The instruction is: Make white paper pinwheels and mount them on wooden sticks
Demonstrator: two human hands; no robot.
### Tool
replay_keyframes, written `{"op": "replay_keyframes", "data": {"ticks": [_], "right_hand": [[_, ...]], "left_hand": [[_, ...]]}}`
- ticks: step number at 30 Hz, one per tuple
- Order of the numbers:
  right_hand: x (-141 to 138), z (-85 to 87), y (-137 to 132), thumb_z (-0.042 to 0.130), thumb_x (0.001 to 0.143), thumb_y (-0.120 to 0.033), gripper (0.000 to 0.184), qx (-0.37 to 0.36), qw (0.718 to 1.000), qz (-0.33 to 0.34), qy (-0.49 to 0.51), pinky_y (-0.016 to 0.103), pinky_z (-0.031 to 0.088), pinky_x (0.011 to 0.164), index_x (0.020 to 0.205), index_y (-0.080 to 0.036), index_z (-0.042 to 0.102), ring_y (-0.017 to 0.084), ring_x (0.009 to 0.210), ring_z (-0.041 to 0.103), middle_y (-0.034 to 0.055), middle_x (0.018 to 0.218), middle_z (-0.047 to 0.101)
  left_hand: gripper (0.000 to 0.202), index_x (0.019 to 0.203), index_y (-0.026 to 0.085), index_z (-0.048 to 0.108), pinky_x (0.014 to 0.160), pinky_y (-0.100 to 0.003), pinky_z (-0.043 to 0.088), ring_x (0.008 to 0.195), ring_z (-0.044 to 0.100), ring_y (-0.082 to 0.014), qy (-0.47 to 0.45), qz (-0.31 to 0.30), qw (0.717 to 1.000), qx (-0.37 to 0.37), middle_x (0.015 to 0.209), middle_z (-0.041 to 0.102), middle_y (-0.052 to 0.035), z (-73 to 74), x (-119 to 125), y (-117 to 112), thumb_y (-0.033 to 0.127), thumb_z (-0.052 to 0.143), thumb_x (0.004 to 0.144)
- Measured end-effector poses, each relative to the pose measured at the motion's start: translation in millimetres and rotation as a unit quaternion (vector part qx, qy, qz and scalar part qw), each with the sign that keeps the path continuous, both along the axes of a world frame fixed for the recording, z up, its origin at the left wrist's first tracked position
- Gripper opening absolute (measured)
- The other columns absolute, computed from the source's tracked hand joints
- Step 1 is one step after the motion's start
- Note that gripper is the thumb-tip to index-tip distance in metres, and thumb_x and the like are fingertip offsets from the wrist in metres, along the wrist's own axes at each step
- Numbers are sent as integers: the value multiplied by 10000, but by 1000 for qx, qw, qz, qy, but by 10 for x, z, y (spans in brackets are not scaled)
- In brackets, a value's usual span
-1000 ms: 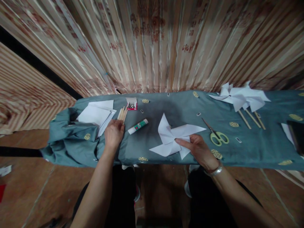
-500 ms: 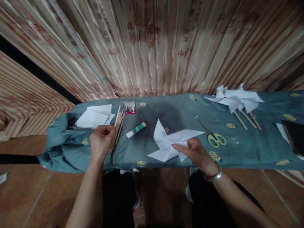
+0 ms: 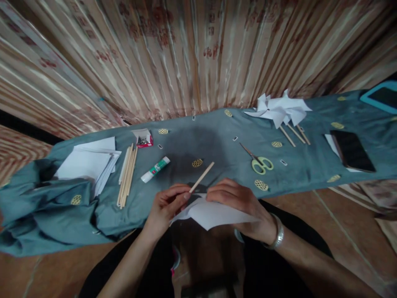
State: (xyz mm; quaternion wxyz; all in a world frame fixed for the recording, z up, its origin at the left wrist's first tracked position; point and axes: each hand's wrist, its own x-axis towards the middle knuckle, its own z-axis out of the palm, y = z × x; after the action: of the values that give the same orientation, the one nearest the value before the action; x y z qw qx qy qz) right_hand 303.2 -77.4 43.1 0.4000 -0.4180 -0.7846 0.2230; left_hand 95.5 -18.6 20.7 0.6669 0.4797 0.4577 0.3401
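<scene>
My left hand point(image 3: 170, 207) is closed around a thin wooden stick point(image 3: 202, 177), whose free end points up and to the right. Against that hand lies the left side of a white paper pinwheel point(image 3: 214, 214). My right hand point(image 3: 238, 207), wearing a silver bracelet point(image 3: 279, 232), grips the pinwheel from its far right side with the fingers bent over its upper edge. The pinwheel is tilted at the table's front edge, so its centre is hidden from me.
On the patterned green cloth point(image 3: 211, 140) lie wooden sticks point(image 3: 127, 177), paper sheets point(image 3: 89, 161), a glue stick point(image 3: 155, 169), a small box of metal pins point(image 3: 143, 138), scissors point(image 3: 259, 162), finished pinwheels point(image 3: 279, 109), a phone point(image 3: 352, 151) and a blue-framed device point(image 3: 381, 97).
My left hand has taken a stick from the bundle and brought it right to the pinwheel. My right hand has drawn the pinwheel nearer and tilted it. The view has shifted right.
</scene>
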Motion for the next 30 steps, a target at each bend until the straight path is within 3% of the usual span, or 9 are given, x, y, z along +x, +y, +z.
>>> {"op": "replay_keyframes", "data": {"ticks": [3,6,13,20,30], "right_hand": [[91,4,-29,435,977,-381,278,15,999,-43,14,346,504,774,1033,-190,629,199,866,618,72,940,713],[151,-18,-65,541,929,-329,190,17,996,-86,18,348,505,813,1057,-215,623,196,901,635,56,968,716],[228,-82,-119,636,856,-281,196,23,988,-154,-3,361,509,846,1047,-236,622,202,926,661,40,994,729],[259,-50,-135,616,879,-253,172,27,985,-170,20,350,511,823,1050,-235,607,192,920,652,38,982,725],[306,-2,-148,638,852,-195,155,22,981,-193,30,338,511,805,1000,-234,609,184,896,651,29,947,725]], "left_hand": [[196,755,184,794,451,-187,386,564,543,-98,6,-23,1000,-14,794,650,-54,17,53,-38,348,794,648],[175,757,197,796,388,-179,326,460,480,-61,-2,-31,999,-37,769,636,-39,7,101,-73,324,792,636],[165,684,177,767,372,-183,245,405,400,-40,-24,-61,997,-42,650,559,-1,-14,195,-125,333,774,628],[234,583,169,678,384,-203,204,402,332,-56,-18,-81,995,-47,485,418,47,-33,247,-135,379,756,653],[329,482,180,554,421,-233,226,427,325,-79,-4,-112,994,-20,456,396,37,-87,221,-162,365,691,716]]}}
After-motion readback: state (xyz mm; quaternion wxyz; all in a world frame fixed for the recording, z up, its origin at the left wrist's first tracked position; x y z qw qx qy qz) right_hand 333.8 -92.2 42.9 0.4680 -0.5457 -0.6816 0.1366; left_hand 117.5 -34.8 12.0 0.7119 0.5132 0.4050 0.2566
